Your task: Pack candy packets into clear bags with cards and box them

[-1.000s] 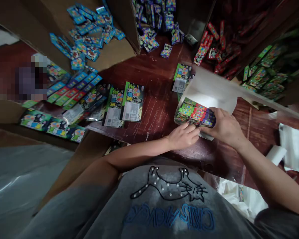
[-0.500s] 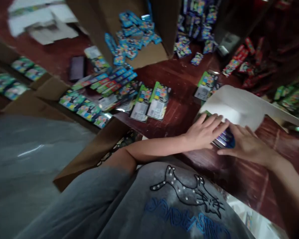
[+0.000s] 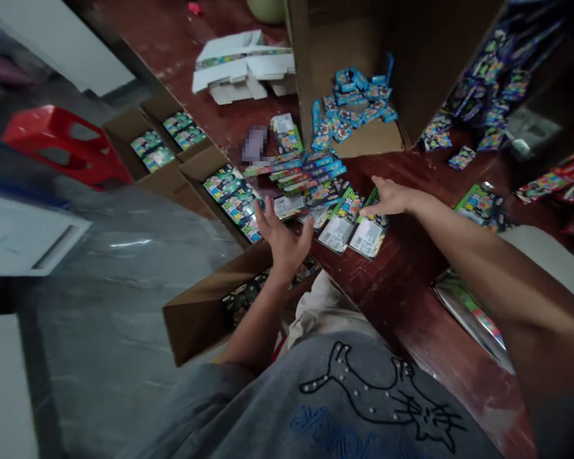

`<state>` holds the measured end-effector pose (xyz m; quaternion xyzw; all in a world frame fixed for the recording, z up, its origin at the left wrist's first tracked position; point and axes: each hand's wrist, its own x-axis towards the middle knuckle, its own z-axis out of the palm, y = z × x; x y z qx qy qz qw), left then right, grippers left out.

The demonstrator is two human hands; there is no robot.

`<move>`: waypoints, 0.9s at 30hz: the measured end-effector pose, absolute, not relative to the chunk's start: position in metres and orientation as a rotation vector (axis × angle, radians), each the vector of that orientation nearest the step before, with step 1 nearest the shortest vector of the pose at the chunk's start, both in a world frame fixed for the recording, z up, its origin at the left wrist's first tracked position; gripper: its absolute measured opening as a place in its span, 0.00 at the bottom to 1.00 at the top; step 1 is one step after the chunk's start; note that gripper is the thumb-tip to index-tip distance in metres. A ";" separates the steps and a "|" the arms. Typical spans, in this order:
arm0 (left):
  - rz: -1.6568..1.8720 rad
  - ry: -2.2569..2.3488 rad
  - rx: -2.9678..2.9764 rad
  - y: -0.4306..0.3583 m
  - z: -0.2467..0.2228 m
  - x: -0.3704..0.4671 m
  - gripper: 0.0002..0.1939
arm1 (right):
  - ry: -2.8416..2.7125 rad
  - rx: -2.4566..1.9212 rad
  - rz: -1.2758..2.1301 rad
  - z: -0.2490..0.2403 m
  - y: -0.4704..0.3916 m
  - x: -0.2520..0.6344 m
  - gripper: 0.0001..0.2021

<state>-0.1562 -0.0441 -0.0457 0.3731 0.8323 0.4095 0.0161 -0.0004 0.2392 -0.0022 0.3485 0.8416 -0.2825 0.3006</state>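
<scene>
My left hand (image 3: 283,241) is raised with its fingers spread and holds nothing. It hovers by an open carton of flat colourful packs (image 3: 236,203) at the table's edge. Stretched over the table, my right hand (image 3: 391,196) has thumb and forefinger apart near the top of a flat pack with a white label (image 3: 367,237). Whether a fingertip touches it, I cannot tell. A matching pack (image 3: 337,233) lies just left of it. Behind them is a fanned pile of narrow-edged packs (image 3: 310,173). A shiny clear-wrapped pack (image 3: 473,312) lies partly under my right forearm.
A large cardboard box (image 3: 370,141) holds small blue wrapped packets (image 3: 351,105). Purple packets (image 3: 488,95) and red packets (image 3: 555,178) lie further right. White folded cartons (image 3: 243,67) are at the back. A lower box (image 3: 191,325) stands by my lap; a red stool (image 3: 62,143) is left.
Both hands have left the clear-wrapped pack on the right and moved left, to the labelled packs and the carton. My view has swung left too.
</scene>
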 end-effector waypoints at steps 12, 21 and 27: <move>0.172 2.362 1.449 0.011 -0.036 -0.378 0.59 | 2.545 0.534 -0.564 -0.031 0.268 -0.114 0.71; 0.272 2.162 1.707 0.052 -0.022 -0.368 0.24 | 2.736 0.433 -0.445 -0.018 0.259 -0.115 0.32; 0.384 1.860 1.989 0.050 0.002 -0.337 0.48 | 2.774 0.444 -0.384 0.008 0.264 -0.080 0.27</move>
